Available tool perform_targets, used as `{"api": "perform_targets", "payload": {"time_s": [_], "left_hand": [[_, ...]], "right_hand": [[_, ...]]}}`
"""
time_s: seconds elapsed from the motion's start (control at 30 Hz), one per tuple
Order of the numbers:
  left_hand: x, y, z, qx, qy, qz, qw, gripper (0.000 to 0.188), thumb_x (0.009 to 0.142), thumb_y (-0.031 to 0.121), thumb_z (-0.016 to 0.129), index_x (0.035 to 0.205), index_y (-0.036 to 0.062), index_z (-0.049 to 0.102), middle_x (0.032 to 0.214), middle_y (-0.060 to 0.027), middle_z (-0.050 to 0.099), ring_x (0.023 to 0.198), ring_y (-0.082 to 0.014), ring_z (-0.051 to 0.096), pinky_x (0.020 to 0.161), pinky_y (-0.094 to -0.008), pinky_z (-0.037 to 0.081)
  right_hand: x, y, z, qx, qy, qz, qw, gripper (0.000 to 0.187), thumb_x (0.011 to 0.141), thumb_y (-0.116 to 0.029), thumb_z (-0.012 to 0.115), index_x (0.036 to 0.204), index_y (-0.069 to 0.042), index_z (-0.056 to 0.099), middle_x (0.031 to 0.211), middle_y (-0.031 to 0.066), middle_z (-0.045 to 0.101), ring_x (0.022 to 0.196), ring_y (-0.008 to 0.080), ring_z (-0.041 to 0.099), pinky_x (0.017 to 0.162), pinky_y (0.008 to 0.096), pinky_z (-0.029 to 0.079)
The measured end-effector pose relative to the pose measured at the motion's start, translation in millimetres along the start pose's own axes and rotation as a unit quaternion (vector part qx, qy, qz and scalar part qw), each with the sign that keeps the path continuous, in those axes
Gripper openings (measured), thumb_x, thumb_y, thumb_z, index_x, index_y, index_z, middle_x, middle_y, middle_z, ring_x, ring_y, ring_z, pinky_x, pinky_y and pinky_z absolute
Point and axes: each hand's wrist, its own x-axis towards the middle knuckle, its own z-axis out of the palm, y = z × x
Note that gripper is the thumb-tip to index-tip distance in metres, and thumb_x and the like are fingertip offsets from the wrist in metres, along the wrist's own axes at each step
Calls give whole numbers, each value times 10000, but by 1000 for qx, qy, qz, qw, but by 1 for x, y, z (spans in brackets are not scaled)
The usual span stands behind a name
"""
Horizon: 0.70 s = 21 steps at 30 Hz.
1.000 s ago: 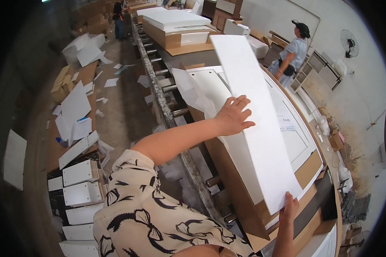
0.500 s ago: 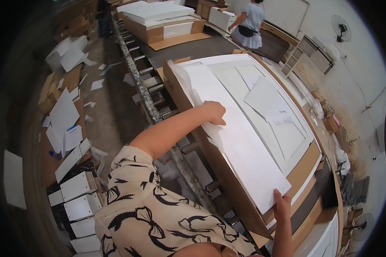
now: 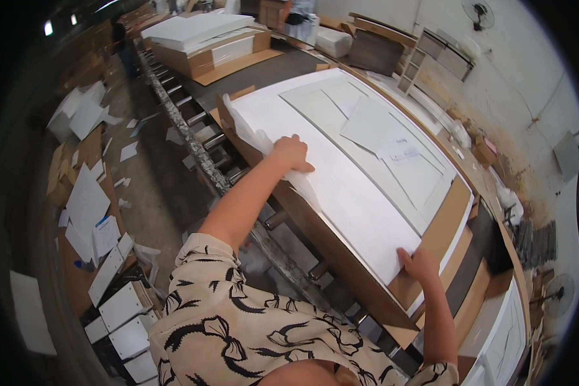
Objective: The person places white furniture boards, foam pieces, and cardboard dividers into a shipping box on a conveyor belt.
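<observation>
While the left hand (image 3: pixel 292 154) rests unclenched on the white panel (image 3: pixel 347 196), the right hand (image 3: pixel 421 264) touches its edge, grip unclear.

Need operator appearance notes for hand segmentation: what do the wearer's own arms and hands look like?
Left hand and right hand: bare, no gloves; no watch or bracelet visible on either wrist. Rings: cannot tell. Forearms uncovered. Left sleeve: short, loose, beige with black print. Right sleeve: same fabric, only partly in frame. No cables visible on either arm.
</observation>
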Motion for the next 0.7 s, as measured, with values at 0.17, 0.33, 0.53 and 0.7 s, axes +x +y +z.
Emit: {"api": "perform_targets", "payload": {"time_s": [0.17,0.33,0.53,0.7], "left_hand": [[18,-15,-5,-11,-20,-11,1000,717,656,581,633,1137,55,556,1225,-204,457,1103,-380,478,913,-455,409],[23,-16,12,-12,37,-12,999,771,681,619,599,1219,82,473,1217,-216,457,1125,-392,446,913,-494,385],[18,-25,10,-41,17,-45,998,796,687,644,578,1248,95,446,1201,-209,474,1119,-388,452,916,-518,365],[8,-32,13,-77,300,18,951,494,724,471,656,1014,73,611,1072,-154,594,1012,-307,551,848,-430,428]], "right_hand": [[3,-27,-12,-84,98,-47,991,525,753,-484,620,915,15,612,823,209,619,821,377,583,730,436,468],[-3,-43,16,-109,28,-176,978,598,888,-518,400,1364,-160,340,1437,164,238,1334,346,176,1080,406,193],[3,-42,17,-61,-3,-190,980,598,900,-522,346,1387,-178,301,1452,176,193,1349,357,124,1092,427,146],[-14,-43,16,-7,96,-223,970,526,883,-437,468,1319,-150,410,1425,186,254,1321,373,195,1065,443,215]]}}
